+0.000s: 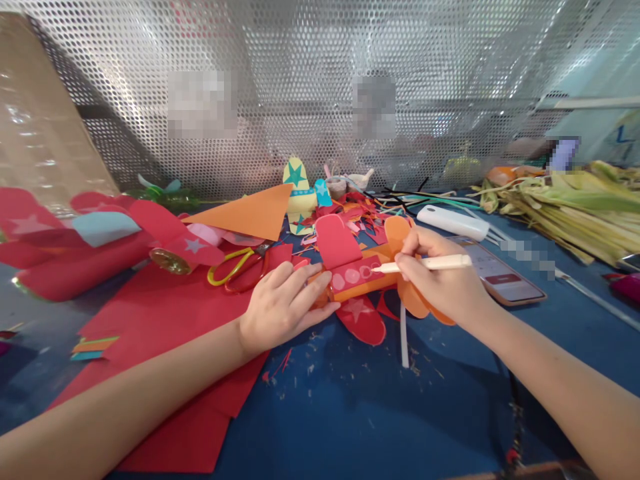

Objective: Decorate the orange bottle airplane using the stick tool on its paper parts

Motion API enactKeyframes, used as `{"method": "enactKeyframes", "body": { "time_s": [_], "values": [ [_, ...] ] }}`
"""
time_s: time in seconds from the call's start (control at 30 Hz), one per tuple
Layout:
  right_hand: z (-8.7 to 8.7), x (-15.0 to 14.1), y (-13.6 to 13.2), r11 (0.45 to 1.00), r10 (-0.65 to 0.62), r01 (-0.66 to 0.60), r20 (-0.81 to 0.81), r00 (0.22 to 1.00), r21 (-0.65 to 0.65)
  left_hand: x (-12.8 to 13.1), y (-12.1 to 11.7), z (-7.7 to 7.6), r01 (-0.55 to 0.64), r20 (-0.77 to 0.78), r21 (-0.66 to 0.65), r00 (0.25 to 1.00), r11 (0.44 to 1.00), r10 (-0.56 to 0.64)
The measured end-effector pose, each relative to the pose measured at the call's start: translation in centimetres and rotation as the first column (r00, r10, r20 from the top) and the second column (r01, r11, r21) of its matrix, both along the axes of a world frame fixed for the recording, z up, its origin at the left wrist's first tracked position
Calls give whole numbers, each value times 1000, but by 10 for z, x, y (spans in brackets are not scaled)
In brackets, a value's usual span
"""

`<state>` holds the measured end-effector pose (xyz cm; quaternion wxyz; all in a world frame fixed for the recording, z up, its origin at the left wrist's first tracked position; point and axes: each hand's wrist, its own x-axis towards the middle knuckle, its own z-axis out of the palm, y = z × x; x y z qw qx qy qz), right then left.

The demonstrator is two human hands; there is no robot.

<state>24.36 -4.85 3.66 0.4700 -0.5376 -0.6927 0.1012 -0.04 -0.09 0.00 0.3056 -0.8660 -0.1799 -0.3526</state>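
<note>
My right hand [443,273] pinches a white marker [425,264], its tip at the red strip of a small paper airplane [367,283]. Pale filled ovals run along that strip, and an outlined one lies by the tip. The plane has an orange body, red wings, one bearing a pale star, and orange tail pieces. My left hand [287,300] lies over the plane's left end with its fingers stretched out, steadying contact there; the part under the fingers is hidden. Yellow-and-red-handled scissors [245,267] rest just left of that hand on red paper sheets [165,347].
A larger red paper airplane [95,260] and an orange paper triangle [250,213] are at left. A yellow plane [295,187] and red scraps [345,213] lie behind. At right are a phone [510,273], a white-handled tool [453,222] and dried husks [565,207]. Perforated metal [300,80] stands behind.
</note>
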Motion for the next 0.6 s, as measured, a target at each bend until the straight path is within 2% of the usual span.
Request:
{"method": "enactKeyframes", "body": {
  "time_s": [0.4,0.6],
  "values": [
    [-1,-1,0,999,33,-34,-14,999,-29,0,-1,1,0,6,-10,1000,1000,0],
    [0,-1,0,1000,12,-12,-19,1000,-16,0,-1,0,0,2,-5,1000,1000,0]
  ]
}}
